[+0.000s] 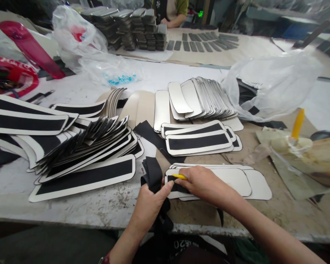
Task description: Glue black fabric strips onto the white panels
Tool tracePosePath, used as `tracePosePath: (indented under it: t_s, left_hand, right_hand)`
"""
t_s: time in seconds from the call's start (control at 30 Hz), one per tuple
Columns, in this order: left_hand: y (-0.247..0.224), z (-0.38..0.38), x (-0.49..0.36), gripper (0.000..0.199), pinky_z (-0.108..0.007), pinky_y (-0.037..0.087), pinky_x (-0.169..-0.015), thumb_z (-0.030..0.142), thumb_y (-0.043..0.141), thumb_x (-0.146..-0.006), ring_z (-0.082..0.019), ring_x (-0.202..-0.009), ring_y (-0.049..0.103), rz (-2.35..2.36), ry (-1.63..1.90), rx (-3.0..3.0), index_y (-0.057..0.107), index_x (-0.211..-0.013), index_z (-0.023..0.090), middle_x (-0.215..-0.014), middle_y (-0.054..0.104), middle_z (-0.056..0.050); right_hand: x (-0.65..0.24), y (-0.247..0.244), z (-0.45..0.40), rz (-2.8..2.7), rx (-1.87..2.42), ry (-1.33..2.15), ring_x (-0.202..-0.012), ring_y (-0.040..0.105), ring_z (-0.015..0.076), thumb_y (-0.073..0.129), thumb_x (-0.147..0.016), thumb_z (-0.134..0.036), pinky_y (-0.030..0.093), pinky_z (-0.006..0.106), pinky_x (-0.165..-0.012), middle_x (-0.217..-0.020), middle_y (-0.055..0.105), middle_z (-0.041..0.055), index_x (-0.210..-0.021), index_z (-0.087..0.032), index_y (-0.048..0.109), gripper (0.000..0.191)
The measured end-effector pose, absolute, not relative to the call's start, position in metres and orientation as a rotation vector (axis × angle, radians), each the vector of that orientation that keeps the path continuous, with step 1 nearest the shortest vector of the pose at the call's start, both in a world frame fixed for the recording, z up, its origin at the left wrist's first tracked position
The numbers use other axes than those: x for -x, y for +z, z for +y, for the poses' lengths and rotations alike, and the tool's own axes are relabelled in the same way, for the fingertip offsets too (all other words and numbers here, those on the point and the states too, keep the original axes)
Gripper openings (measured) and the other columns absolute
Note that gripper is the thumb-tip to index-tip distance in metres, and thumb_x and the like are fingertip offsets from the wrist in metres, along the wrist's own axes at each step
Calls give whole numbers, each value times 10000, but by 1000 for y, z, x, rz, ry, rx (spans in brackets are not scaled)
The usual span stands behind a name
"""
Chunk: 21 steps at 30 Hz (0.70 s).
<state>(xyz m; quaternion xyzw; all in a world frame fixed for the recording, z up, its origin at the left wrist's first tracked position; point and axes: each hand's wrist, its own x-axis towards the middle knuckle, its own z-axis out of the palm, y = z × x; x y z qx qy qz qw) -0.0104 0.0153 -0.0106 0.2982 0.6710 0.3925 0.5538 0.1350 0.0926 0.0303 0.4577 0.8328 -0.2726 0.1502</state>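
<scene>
- My left hand [150, 205] is closed around a bundle of black fabric strips [154, 174] at the near edge of the surface [79, 209], thumb stretched toward the other hand.
- My right hand [206, 183] pinches a yellow tool [179, 176] and presses a black strip onto the top white panel [233, 179] of a small stack just beside the near edge.
- Both hands sit close together, almost touching.
- Left of them I see a fanned pile of finished black-and-white panels [85, 154].
- Behind the stack lie three more finished panels [199, 141], then a fan of bare white panels [206, 97].
- At the right edge stands a glue pot with a yellow-handled brush [297, 124].
</scene>
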Motion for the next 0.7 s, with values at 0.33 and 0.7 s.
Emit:
tracePosePath:
  t_s: [0.33,0.7]
  left_hand:
    - [-23,13,9,372,-258,453,-500,483,696,-663,-151,-486,516,1630,873,-665,646,-756,127,-544,570,8]
    - [-21,13,7,407,-263,413,-388,501,755,-550,-146,-398,449,1753,827,-604,613,-677,142,-437,472,42]
  right_hand:
    - [-224,54,70,2161,-1656,-625,-765,606,212,468,-887,-371,364,267,-644,-821,669,59,-817,-207,620,234]
    - [-263,39,70,1910,-1993,-351,-867,630,277,416,-897,-427,390,316,-670,-910,677,98,-940,-209,610,295]
